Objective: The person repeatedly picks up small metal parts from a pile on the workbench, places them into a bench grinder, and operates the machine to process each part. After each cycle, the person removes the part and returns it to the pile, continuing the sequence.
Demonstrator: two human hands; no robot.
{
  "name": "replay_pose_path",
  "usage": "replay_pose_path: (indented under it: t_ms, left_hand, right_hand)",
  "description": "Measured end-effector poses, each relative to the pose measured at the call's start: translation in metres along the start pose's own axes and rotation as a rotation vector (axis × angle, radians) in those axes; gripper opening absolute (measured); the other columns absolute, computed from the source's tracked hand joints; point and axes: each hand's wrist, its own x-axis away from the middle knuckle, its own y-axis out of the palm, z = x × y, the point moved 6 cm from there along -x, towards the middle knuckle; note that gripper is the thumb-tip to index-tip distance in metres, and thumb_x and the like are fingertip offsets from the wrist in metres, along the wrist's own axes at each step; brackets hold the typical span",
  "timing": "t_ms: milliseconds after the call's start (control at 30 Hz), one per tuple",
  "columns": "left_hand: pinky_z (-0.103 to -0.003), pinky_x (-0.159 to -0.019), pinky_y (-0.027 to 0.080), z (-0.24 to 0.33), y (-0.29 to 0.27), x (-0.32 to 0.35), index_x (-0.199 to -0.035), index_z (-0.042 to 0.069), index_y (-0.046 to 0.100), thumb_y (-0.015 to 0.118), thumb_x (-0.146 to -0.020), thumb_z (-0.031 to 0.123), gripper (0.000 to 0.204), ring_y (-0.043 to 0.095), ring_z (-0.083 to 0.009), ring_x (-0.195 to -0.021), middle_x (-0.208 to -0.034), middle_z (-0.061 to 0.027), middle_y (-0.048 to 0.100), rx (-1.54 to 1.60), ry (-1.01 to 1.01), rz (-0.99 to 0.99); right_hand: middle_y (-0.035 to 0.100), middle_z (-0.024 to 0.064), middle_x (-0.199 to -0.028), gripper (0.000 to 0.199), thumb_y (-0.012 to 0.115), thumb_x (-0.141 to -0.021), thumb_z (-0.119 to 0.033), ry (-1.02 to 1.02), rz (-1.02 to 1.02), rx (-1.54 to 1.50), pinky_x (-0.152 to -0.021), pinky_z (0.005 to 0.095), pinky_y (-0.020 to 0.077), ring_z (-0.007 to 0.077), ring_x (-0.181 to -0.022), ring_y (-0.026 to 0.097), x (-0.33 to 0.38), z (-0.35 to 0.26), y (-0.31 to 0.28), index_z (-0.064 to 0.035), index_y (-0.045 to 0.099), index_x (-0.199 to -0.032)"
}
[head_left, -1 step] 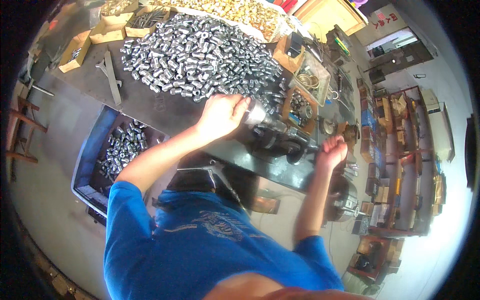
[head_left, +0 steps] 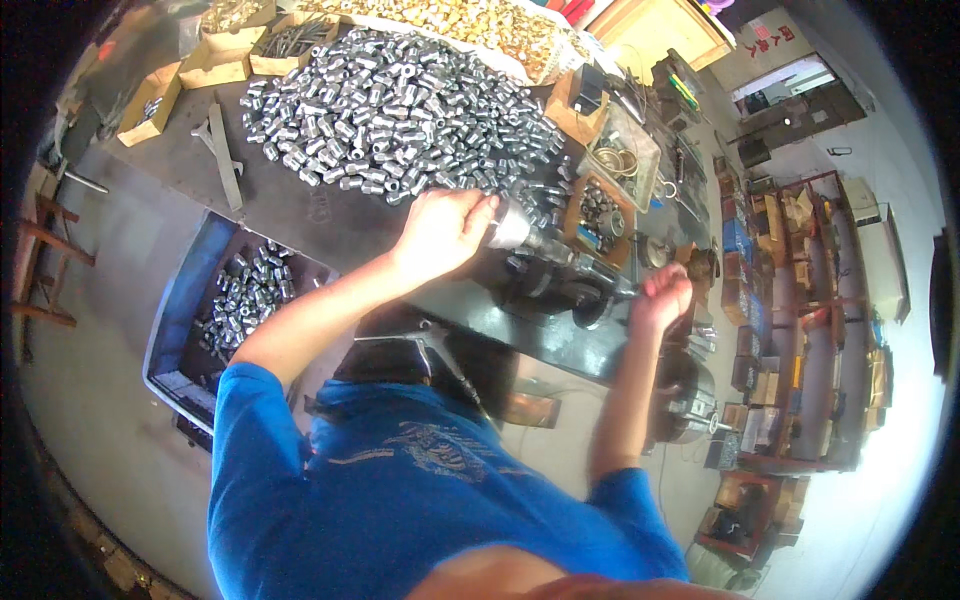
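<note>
My left hand (head_left: 440, 232) is closed at the left end of a small bench machine, fingertips against its round silvery chuck (head_left: 511, 226). Whatever those fingers pinch is hidden. The machine's dark spindle body (head_left: 575, 262) runs off to the right along the bench edge. At its right end my right hand (head_left: 662, 297) is curled into a fist; what it grips does not show. Just beyond my left hand spreads a big heap of silvery metal hex fittings (head_left: 400, 115). More such fittings (head_left: 245, 300) lie in a blue bin (head_left: 180, 300) below the bench, left of my arm.
Small cardboard boxes (head_left: 217, 58) stand at the far left of the bench, near a flat metal bar (head_left: 224, 155) and a wrench. Brass-coloured parts (head_left: 440, 22) are piled at the back. A box of small parts (head_left: 600, 215) sits behind the machine. Shelves (head_left: 800, 330) line the right.
My right hand has shifted very slightly up and to the left. My left hand stays at the chuck.
</note>
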Motion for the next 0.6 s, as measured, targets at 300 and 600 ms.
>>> replay_pose_path:
  t_ms: [300, 600]
  left_hand:
    - [-0.038, -0.05, 0.04, 0.007, -0.002, 0.001, -0.071, -0.001, 0.053, 0.052, -0.087, 0.015, 0.022, 0.054, -0.0316, -0.054, -0.059, -0.0162, 0.05, 0.07, 0.037, -0.011]
    - [-0.03, -0.046, 0.037, -0.014, 0.01, 0.003, -0.07, 0.0, 0.056, 0.048, -0.093, 0.029, 0.038, 0.043, -0.0107, -0.049, -0.051, -0.0042, 0.045, 0.319, -0.187, -0.172]
  right_hand:
    - [0.057, 0.0042, -0.079, 0.018, 0.051, -0.08, -0.017, 0.07, 0.09, 0.206, -0.064, 0.0278, 0.0431, 0.0127, -0.072, 0.051, 0.03, 0.097, -0.053, -0.0017, 0.06, -0.081]
    - [0.059, 0.0079, -0.09, 0.026, 0.044, -0.083, -0.023, 0.246, 0.195, 0.036, -0.076, 0.0347, 0.0479, 0.0202, -0.082, 0.057, 0.054, 0.088, -0.046, -0.0012, 0.057, -0.09]
